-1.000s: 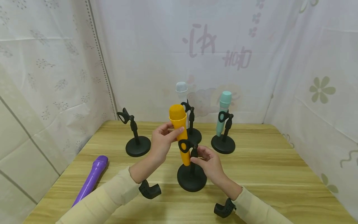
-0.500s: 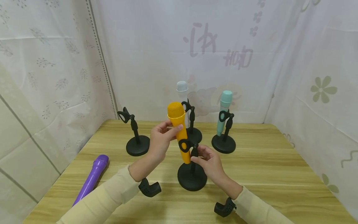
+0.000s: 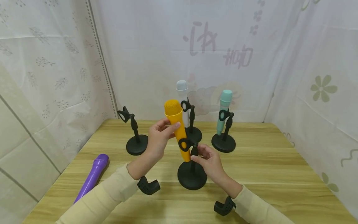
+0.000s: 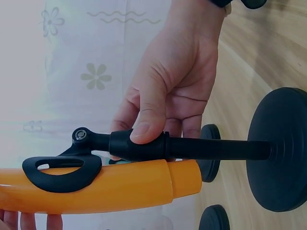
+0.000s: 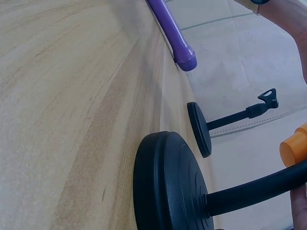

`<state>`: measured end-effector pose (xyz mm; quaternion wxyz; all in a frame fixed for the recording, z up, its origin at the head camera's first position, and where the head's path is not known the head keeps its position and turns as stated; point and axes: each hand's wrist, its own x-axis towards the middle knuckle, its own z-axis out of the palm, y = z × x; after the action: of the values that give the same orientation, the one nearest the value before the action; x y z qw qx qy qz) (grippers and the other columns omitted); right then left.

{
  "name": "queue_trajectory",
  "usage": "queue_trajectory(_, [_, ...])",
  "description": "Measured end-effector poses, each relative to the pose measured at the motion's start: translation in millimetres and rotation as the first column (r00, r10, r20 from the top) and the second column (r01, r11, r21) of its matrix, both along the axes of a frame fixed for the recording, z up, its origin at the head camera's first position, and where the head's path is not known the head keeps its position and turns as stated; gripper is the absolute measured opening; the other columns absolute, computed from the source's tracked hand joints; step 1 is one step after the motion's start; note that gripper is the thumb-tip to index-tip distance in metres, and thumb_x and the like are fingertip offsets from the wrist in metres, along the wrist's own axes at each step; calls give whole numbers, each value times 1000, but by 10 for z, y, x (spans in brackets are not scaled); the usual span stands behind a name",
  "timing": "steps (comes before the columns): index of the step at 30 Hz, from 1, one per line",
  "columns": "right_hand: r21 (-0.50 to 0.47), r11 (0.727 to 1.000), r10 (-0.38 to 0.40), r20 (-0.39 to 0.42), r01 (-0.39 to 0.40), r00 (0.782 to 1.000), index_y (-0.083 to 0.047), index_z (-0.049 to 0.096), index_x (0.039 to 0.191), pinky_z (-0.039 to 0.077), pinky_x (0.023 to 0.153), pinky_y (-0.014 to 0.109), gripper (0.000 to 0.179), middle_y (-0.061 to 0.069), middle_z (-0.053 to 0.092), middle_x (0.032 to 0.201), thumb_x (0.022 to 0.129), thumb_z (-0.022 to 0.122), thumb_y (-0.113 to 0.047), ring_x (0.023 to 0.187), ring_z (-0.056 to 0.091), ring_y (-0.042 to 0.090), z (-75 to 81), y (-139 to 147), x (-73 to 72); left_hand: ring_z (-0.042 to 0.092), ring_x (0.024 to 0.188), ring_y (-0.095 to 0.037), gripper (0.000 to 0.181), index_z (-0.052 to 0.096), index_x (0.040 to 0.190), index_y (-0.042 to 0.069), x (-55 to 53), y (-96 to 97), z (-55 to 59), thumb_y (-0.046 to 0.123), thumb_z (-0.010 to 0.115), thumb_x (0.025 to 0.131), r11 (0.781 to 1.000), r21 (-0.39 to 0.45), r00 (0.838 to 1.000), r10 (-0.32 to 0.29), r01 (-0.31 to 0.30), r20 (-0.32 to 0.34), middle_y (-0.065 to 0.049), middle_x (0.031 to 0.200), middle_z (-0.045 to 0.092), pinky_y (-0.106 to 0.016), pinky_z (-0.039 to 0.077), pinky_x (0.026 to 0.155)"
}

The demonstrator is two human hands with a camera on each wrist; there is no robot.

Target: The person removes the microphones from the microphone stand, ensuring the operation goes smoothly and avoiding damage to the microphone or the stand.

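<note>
A yellow-orange microphone (image 3: 179, 132) leans head-up to the left, its lower body passing through the ring clip (image 3: 184, 144) of a black desk stand (image 3: 192, 175). My left hand (image 3: 158, 137) grips the microphone just under its mesh head, thumb across the front. Around the stand's upright my right hand (image 3: 210, 164) pinches with thumb and fingers; the left wrist view shows that thumb (image 4: 146, 127) pressing the thick collar under the clip. The microphone's tapered end (image 5: 295, 146) sticks out below the clip, apart from the round base.
Behind stand a white microphone (image 3: 182, 88) and a mint-green one (image 3: 225, 102), each in a black stand. At the left are a stand (image 3: 136, 144) with a bare clip and a purple microphone (image 3: 93, 175) lying on the wooden table (image 3: 265, 174). Curtains enclose the sides and back.
My left hand has tipped the yellow-orange microphone's head further left and slightly up, and its lower end has risen a little. The right hand keeps its hold on the stand.
</note>
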<state>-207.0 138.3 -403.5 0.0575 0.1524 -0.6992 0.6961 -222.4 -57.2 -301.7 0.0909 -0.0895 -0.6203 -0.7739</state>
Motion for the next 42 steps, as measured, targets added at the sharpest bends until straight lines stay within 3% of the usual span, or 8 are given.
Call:
queue_trajectory(7, [1, 1000, -11, -1, 11, 1000, 6, 61, 117, 54, 84, 31, 37, 16, 64, 110, 84, 75, -2, 95, 62, 24, 2, 3, -17, 64, 89, -22, 24, 67, 111, -2, -26, -21, 16, 9, 71, 89, 996, 88, 1000, -9, 10, -10, -7, 98, 65, -37, 56, 77])
queue_trajectory(24, [18, 1000, -18, 19, 17, 1000, 3, 62, 117, 53, 85, 30, 36, 15, 64, 109, 84, 75, -4, 96, 61, 24, 16, -15, -12, 63, 94, -24, 29, 64, 115, -3, -20, -87, 13, 9, 70, 90, 994, 111, 1000, -16, 16, -4, -8, 103, 64, -37, 56, 79])
queue_trajectory(33, [25, 999, -37, 26, 36, 999, 1, 62, 117, 53, 86, 30, 37, 14, 64, 109, 83, 76, -4, 96, 62, 23, 15, 21, 14, 61, 91, -22, 29, 62, 114, -1, -89, -243, -27, 18, 69, 93, 988, 151, 999, 16, -20, 31, -8, 101, 60, -35, 56, 78])
queue_trajectory(38, [12, 999, -48, 32, 47, 998, 3, 62, 117, 53, 86, 30, 38, 14, 65, 109, 83, 77, -4, 96, 62, 23, 15, 38, 22, 63, 92, -23, 34, 61, 117, -2, -101, -273, -65, 19, 71, 91, 991, 137, 997, -14, 3, 82, -9, 104, 61, -38, 57, 79])
queue_trajectory(42, [13, 999, -51, 43, 51, 998, 1, 63, 117, 53, 87, 30, 38, 13, 65, 110, 82, 77, -4, 97, 62, 23, 11, 28, 19, 63, 95, -24, 34, 61, 117, -2, -103, -285, -84, 17, 71, 91, 991, 136, 996, -12, 1, 87, -9, 105, 61, -38, 56, 79])
